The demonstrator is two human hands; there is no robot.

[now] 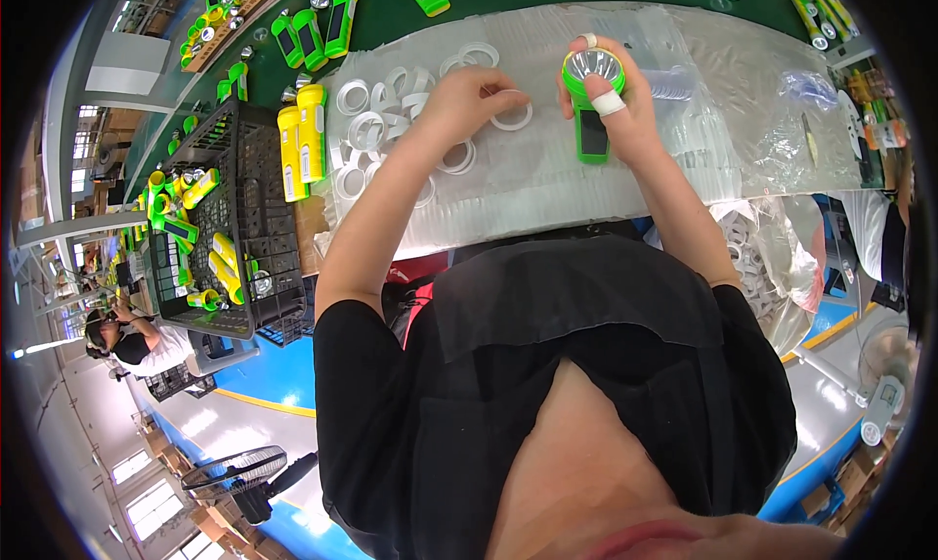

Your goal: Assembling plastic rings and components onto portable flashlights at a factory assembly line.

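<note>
Green flashlight [592, 135] with a round silver reflector, gripped in the right hand [633, 110]

The flashlight stands reflector-up in the picture above the plastic-covered green desk [547, 184], its head between the right thumb and fingers — the white-taped thumb presses over the reflector's lower edge, the other fingers curl around the back and side. Its dark-panelled body extends below them. To its left, the left hand [461, 101] pinches a thin white ring [512, 127] at its upper edge; whether the ring touches the desk, I cannot tell. Loose white rings [395, 127] lie beyond that hand — two yellow flashlights [311, 135] further left.
</note>
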